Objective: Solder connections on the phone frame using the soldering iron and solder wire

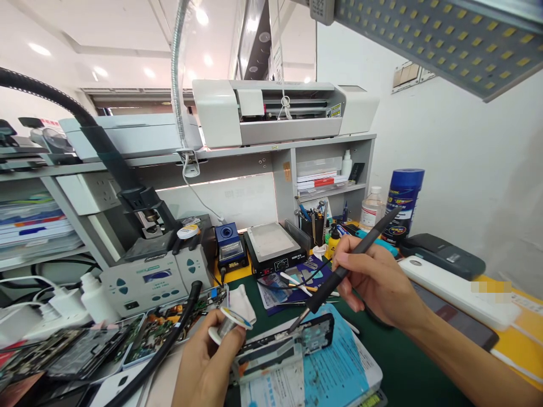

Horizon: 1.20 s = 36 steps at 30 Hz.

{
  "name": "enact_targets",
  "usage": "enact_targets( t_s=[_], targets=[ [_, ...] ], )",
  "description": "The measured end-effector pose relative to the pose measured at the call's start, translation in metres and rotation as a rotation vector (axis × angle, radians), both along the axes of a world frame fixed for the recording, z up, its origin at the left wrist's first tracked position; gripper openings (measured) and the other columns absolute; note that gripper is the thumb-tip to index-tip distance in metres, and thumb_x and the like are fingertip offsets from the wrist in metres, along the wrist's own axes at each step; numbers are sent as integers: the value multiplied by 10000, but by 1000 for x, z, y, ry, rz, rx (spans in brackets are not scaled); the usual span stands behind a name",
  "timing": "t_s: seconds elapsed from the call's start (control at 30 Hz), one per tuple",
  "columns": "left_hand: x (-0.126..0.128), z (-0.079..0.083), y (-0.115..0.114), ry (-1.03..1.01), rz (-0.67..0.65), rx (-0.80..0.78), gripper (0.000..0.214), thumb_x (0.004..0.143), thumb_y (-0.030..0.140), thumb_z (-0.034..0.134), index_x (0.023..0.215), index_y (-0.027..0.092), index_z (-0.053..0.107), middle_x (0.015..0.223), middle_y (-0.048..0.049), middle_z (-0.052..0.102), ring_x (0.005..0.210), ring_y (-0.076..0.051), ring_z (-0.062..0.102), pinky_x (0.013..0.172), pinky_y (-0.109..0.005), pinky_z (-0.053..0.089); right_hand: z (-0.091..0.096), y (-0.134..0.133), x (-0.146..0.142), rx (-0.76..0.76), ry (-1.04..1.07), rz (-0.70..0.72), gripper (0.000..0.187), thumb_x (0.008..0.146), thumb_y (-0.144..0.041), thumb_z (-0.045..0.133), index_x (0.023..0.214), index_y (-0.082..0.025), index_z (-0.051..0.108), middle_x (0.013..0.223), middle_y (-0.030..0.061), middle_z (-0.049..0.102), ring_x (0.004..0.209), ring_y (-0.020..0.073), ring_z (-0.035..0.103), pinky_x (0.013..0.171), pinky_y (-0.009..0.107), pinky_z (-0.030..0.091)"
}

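The left hand [207,362] grips a white-rimmed spool of silvery wire [228,327], fingers curled round it; the right hand [377,277] pinches a matte-black, pen-shaped soldering iron [331,285], its tip at a black-and-silver phone frame [278,356] over a blue-and-white pad [339,370]. Around spreads the dark-green counter [407,362]; beyond, grey shelves [288,161], a boxy white printer [292,131].

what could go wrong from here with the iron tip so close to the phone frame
The soldering iron in the right hand points at the phone frame; if hot, a slip might scorch it. The left hand, holding the solder spool, is beside the frame, so a stray tip could burn its fingers.
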<state>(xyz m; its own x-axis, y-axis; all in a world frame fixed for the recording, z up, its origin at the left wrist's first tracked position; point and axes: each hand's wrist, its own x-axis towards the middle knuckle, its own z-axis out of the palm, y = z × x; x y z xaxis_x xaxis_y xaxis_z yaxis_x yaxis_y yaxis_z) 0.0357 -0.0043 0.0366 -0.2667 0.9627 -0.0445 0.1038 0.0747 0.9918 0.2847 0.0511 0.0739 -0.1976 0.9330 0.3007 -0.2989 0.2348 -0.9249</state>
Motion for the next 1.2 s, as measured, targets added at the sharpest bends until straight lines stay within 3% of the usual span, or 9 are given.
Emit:
enact_targets(
  t_s=[0.17, 0.57, 0.73, 1.2],
  targets=[
    [-3, -2, 2, 103, -6, 56, 300, 760, 533, 617, 752, 233, 630, 723, 23, 571, 663, -145, 486, 579, -191, 416, 0, 0, 1, 2, 9, 2, 248, 872, -345, 721, 728, -203, 577, 469, -32, 618, 321, 103, 531, 307, 151, 345],
    [-5, -3, 3, 139, -1, 65, 287, 779, 516, 602, 767, 235, 664, 709, 22, 560, 678, -157, 491, 596, -207, 409, 1, 0, 0, -2, 0, -5, 253, 865, -345, 727, 723, -203, 573, 465, -29, 612, 318, 108, 524, 302, 166, 335],
    [-1, 0, 1, 53, 3, 3, 310, 759, 541, 613, 779, 235, 662, 712, 28, 539, 668, -151, 498, 587, -207, 438, 1, 0, 0, 0, 3, 1, 249, 874, -345, 724, 725, -204, 582, 470, -30, 615, 322, 105, 527, 310, 164, 343],
    [-2, 0, 2, 112, 0, 59, 303, 758, 527, 615, 800, 233, 678, 709, 25, 586, 691, -169, 511, 622, -224, 413, 1, 0, 0, -1, 2, -8, 251, 865, -356, 727, 727, -205, 581, 460, -30, 613, 317, 112, 521, 307, 170, 327]
  ],
)
